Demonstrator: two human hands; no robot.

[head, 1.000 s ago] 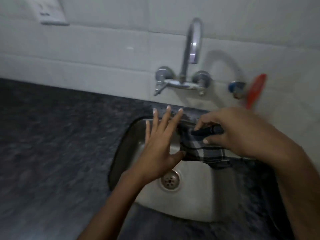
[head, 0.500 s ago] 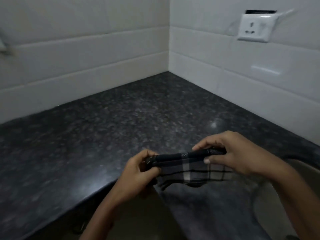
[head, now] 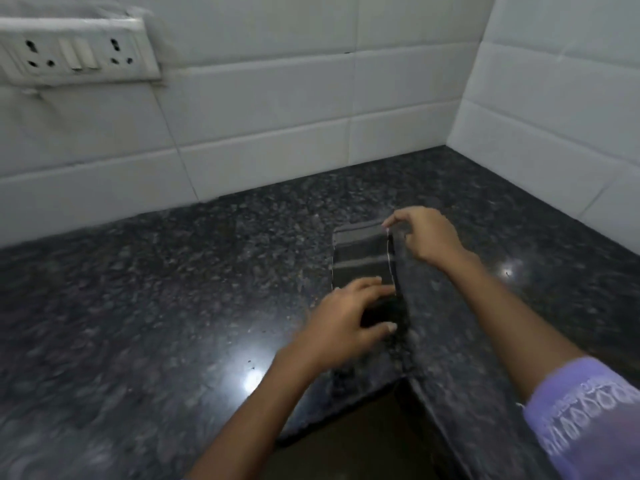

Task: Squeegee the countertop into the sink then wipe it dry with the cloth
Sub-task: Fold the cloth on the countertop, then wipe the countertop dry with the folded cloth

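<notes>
Cloth (head: 360, 258) lies flat on the dark counter (head: 173, 289), near the inner corner by the tiled walls. Right hand (head: 424, 237) pinches its far right corner; left hand (head: 346, 317) rests on the near end, fingers loosely curved, prob. pressing rather than gripping (blurred). Risk: the pinched corner lifts and the cloth bunches, leaving streaks, or the sleeve (head: 588, 417) drags through wet. Wide room lies leftward; walls close behind and to the right, counter edge just toward the person.

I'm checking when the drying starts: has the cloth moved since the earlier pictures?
Yes. The cloth was held up over the sink, then in the air; now it lies on the countertop near the tiled corner, under both hands.
</notes>
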